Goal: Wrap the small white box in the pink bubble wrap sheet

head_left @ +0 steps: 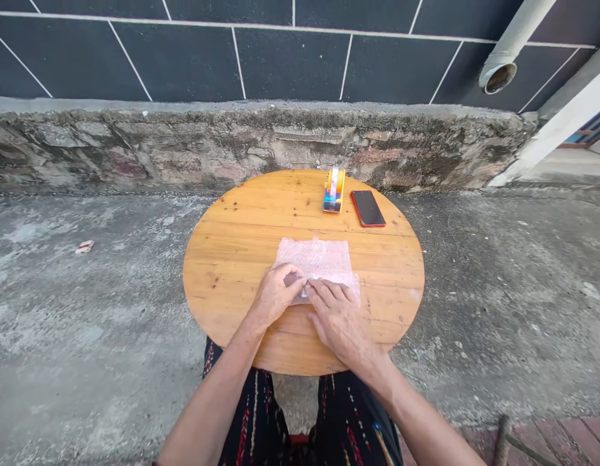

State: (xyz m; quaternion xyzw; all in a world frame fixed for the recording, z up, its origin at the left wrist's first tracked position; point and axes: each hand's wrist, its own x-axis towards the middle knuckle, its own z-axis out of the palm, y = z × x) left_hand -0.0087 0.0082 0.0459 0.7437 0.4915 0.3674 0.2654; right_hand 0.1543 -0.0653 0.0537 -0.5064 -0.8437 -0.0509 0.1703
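A pinkish, translucent sheet of bubble wrap (319, 254) lies on the round wooden table in front of me, its near part folded over in a layer. At its near left side, my left hand (276, 291) is closed, thumb and index finger pinching at the wrap. My right hand (334, 310) rests flat on the near right part, fingers stretched out and close to the left fingertips. Something small, pale and shiny shows between the two hands, too small to name. Part of the wrap is hidden under my fingers.
Toward the table's (222, 259) far edge stand a yellow and blue tape dispenser (334, 191) and, to its right, a red-edged phone (368, 208). A low stone wall base (183, 152) runs behind the table. A small packet (85, 246) lies on the concrete floor at left.
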